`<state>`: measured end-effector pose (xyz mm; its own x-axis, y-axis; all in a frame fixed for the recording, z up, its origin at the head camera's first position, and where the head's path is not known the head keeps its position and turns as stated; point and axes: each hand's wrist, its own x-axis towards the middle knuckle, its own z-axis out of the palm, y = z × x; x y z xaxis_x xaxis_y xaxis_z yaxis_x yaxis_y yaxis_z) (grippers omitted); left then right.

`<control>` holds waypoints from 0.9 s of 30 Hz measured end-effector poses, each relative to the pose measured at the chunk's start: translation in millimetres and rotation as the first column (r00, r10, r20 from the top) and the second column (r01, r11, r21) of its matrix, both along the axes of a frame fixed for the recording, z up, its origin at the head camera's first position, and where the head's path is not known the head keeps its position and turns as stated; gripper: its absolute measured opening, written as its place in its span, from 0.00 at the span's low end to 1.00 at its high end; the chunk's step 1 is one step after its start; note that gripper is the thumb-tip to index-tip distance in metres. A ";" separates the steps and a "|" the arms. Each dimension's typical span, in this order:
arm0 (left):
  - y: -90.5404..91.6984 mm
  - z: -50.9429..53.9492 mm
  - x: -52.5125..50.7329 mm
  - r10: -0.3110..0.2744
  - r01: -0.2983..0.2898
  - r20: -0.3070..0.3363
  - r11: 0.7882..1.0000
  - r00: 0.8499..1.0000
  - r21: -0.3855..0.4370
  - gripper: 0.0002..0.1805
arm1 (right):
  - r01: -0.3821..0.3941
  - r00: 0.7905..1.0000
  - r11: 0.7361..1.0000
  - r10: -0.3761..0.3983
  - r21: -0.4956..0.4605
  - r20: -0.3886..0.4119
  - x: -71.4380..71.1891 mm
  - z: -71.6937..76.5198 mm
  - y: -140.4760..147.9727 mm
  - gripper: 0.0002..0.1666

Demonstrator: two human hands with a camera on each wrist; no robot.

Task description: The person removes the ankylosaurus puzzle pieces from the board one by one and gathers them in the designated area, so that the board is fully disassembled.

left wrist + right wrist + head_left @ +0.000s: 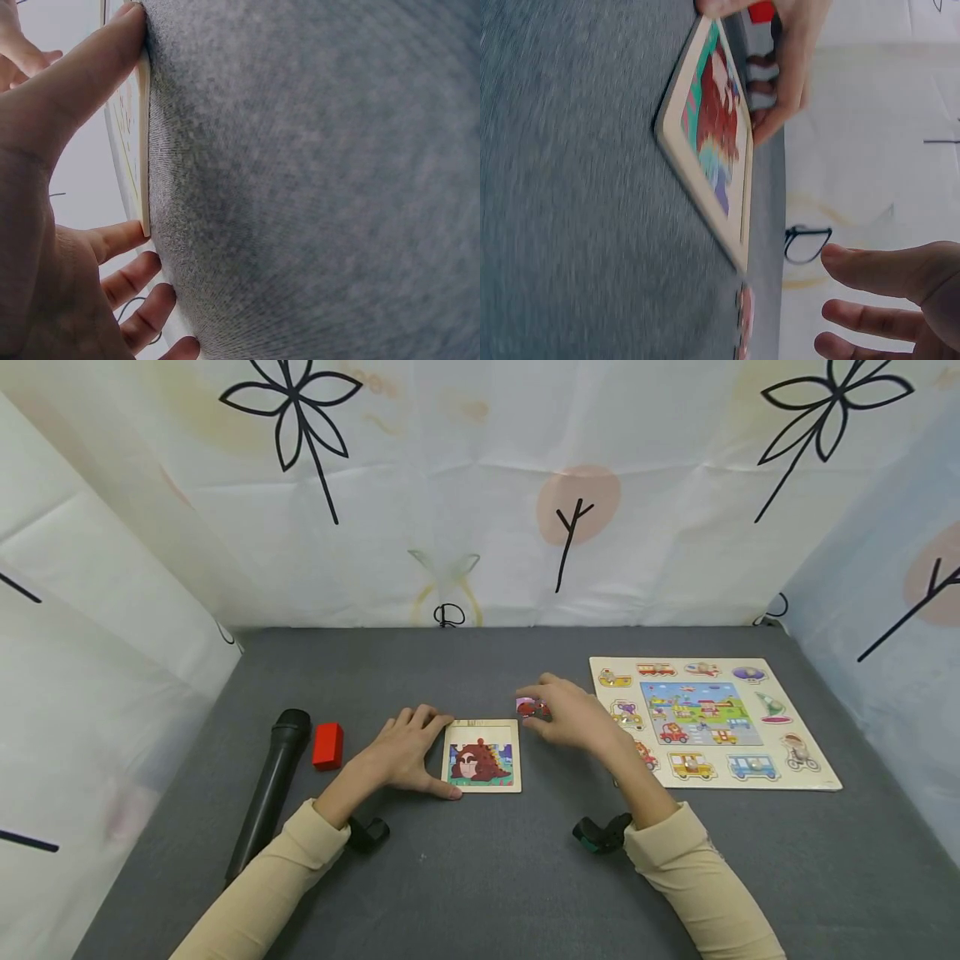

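Note:
A small square wooden jigsaw puzzle [481, 762] lies on the grey table, showing a red-brown spiky animal; a strip along its upper part is bare wood. My left hand [408, 752] holds it at the left, thumb on the near edge and index finger at the far corner; the left wrist view shows these fingers spanning the board's edge [144, 165]. Right of the board lie pink-and-red puzzle pieces [527, 706], partly hidden by my right hand [573, 718]. In the right wrist view, that hand's fingers are apart, and the pieces [745, 322] lie on the table.
A large wooden vehicle puzzle board [806, 768] lies at the right, partly behind my right forearm. On the left are a black microphone [273, 785] and a red block [327, 747]. White patterned cloth [480, 510] hangs behind the table and along both sides.

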<state>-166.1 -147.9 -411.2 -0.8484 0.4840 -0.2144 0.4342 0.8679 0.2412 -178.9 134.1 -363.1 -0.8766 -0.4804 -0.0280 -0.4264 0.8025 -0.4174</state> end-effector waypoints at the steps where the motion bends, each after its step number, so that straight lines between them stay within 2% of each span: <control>1: 0.0 -0.2 -0.2 0.001 -0.001 0.001 1.000 1.000 0.000 0.63 | -0.002 1.000 1.000 0.002 -0.001 0.003 0.9 0.1 -2.9 0.26; 10: -0.1 -1.9 -1.5 0.004 -0.004 0.004 1.000 1.000 -0.005 0.63 | -0.057 0.998 0.998 0.057 0.009 0.004 8.1 -3.8 -25.4 0.26; 19: -1.6 -3.0 -2.1 -0.005 0.005 0.000 1.000 1.000 0.003 0.64 | -0.104 0.994 0.994 0.105 -0.030 0.016 10.2 -3.8 -41.0 0.26; 27: -2.4 -3.0 -3.0 -0.017 0.017 -0.001 1.000 1.000 0.000 0.64 | -0.117 0.992 0.992 0.118 -0.042 0.037 11.0 -2.1 -58.4 0.26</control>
<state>-169.1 -150.3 -414.2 -0.8404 0.4981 -0.2136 0.4487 0.8605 0.2412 -167.8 75.7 -365.1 -0.8126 -0.5814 -0.0401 -0.4995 0.7303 -0.4661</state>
